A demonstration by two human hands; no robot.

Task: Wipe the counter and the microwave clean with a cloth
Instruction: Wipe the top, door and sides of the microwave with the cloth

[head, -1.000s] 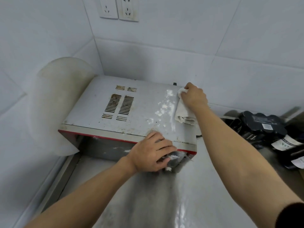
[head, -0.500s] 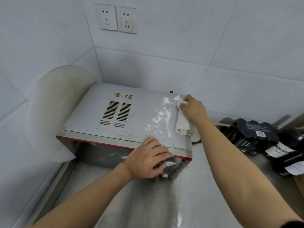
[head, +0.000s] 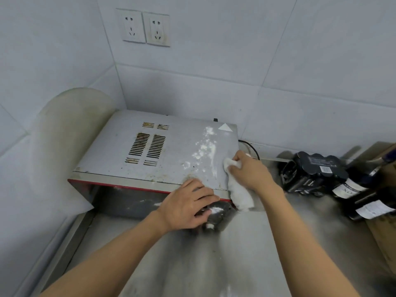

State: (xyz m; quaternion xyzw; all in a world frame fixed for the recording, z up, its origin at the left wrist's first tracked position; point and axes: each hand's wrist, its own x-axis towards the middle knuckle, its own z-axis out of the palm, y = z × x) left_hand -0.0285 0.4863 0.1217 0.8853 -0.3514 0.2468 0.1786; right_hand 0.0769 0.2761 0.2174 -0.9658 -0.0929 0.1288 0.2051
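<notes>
Against the left wall: pale rounded panel (head: pixel 70 146), upright, just beside the microwave's left side.

High on the back wall: twin wall sockets (head: pixel 146 28), white, side by side.

Item, microwave (head: pixel 182 136): grey top, red-trimmed front, set in the corner on the steel worktop (head: pixel 214 264). Vent slots (head: pixel 147 146) sit left of centre on the top. White powdery smears (head: pixel 203 148) run across the right half. A small white triangular scrap (head: pixel 225 127) lies at the back right corner.

Item, left-hand grip (head: pixel 186 207): palm down over the front right corner of the microwave, fingers spread and loosely draped over the edge, holding nothing.

Item, right-hand grip (head: pixel 249 171): fingers curled round a bunched white cloth (head: pixel 240 196), pressed at the right edge of the microwave top. The loose end of the cloth hangs down the right side toward the front corner.

Behind the right wrist: black cable (head: pixel 251 146), looping from the back of the microwave.

Right of the microwave, on the worktop: black wrapped pack (head: pixel 310 174), then dark labelled bottles (head: pixel 353 189) lying on their sides, touching the pack.

Far right edge: brown cardboard (head: pixel 383 243), only partly in view.
</notes>
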